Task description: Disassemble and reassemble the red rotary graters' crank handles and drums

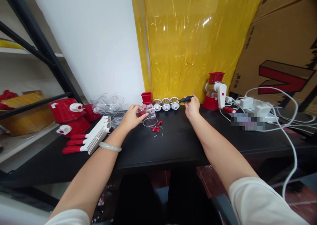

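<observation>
My right hand [193, 108] grips the black and yellow handle of a screwdriver [185, 99]. Its long metal shaft reaches left to a clear plastic housing [150, 114]. Around that housing my left hand [135, 117] is closed, fingers on its upper side; a red piece [142, 110] shows through near the fingertips. Whether the screwdriver tip touches a screw is too small to tell. Just in front on the black table lie small red clips [156, 129] and a few tiny metal pins [162, 134]. Behind the shaft stand three metal grater drums [165, 104] with white ends.
At left are red grater bases [70, 114], white crank handles with red grips [95, 137] and several clear housings [109, 102]. A red hopper [146, 97] stands behind my left hand. To the right are an assembled drum grater [215, 91] and white chargers with cables [247, 102].
</observation>
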{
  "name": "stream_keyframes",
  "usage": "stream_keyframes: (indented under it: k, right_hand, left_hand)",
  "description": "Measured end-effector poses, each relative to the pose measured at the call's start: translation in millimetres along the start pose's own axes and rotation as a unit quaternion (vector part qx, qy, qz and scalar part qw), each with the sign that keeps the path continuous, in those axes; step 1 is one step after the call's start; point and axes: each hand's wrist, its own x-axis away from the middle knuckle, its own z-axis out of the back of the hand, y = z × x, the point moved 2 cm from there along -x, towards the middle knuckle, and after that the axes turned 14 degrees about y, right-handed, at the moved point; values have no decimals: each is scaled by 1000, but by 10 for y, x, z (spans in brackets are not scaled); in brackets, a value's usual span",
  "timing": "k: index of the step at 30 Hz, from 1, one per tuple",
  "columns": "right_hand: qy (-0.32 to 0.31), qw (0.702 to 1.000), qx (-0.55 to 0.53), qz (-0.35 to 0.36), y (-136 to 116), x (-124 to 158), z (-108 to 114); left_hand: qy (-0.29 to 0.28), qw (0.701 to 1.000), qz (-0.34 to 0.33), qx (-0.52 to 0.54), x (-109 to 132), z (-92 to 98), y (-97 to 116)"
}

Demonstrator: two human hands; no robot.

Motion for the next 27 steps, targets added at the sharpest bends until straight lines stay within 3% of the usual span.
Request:
stream_keyframes:
  k: [27]
  right_hand:
    - [-23, 1000, -13, -8, 10, 30, -31]
  left_hand:
    - [-1, 1000, 5, -1, -11, -2, 4]
